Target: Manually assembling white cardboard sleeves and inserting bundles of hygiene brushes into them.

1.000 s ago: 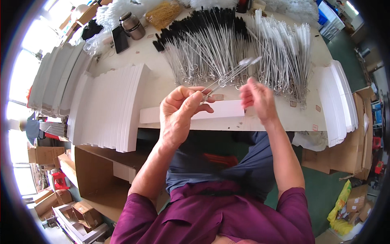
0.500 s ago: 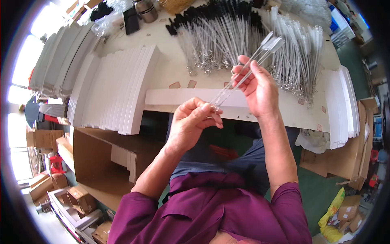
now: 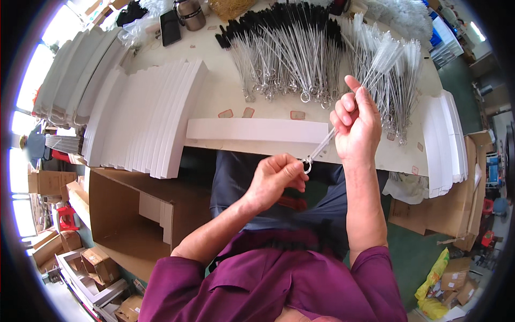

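My right hand (image 3: pixel 357 129) is closed around the thin wire stems of a few white-bristled cleaning brushes (image 3: pixel 324 144), tilted up to the right. Their bristle ends overlap the white-bristled brush pile (image 3: pixel 413 70) behind, so their exact number is hard to tell. My left hand (image 3: pixel 276 180) pinches the lower end of the stems, where a metal ring (image 3: pixel 306 166) shows beside the fingertips. Both hands are above the table's front edge. Just behind them, a long white box (image 3: pixel 257 130) lies along that edge.
Black-bristled brushes (image 3: pixel 300 48) are heaped at the table's back, rings toward me. White boxes (image 3: pixel 145 118) stand in a row at left, with more white boxes (image 3: pixel 445 145) at right. An open carton (image 3: pixel 123 214) sits below left. A phone (image 3: pixel 170 28) and metal flask (image 3: pixel 190 15) lie farther back.
Both hands and the held brushes have moved to the right, the left hand also down toward me. The ring end now shows clearly, and more of the white box is uncovered.
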